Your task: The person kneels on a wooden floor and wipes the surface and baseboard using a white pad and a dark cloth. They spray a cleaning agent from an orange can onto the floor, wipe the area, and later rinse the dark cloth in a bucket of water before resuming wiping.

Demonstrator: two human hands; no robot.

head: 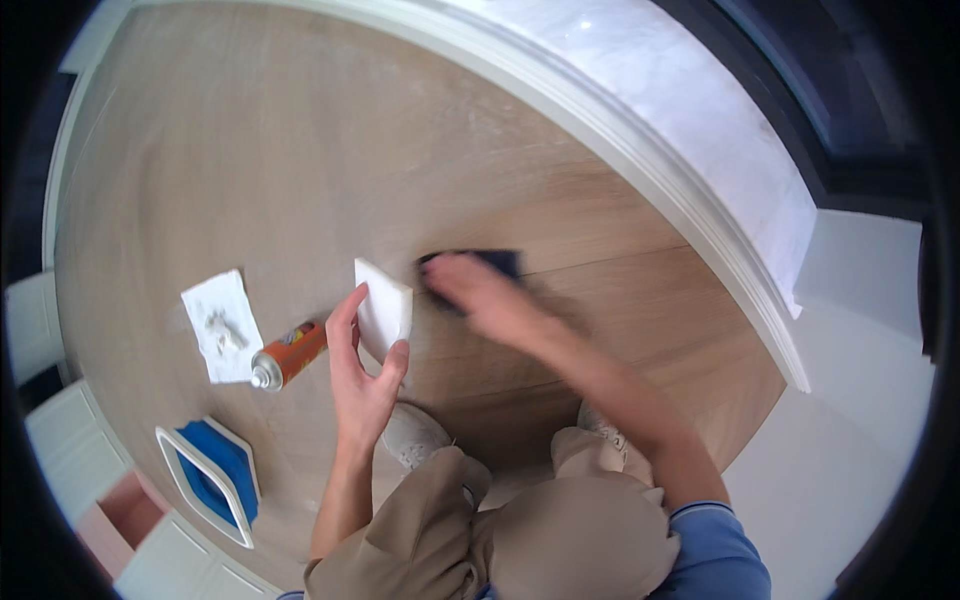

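Between the thumb and fingers of my left hand is a white block that looks like a sponge, held on edge above the floor. My right hand, blurred by motion, presses on a dark navy cloth against the wood-look floor. Pale smears and a whitish haze show on the boards around the cloth. Just left of my left hand lies an orange spray can on its side. Beyond it a white sheet rests flat, with a crumpled whitish wad on it.
A blue collapsible basin with a white rim stands at lower left. Behind it are white cabinet fronts and a pink box. A white baseboard curves along the right below a marble-look surface. My shoes are close to the work.
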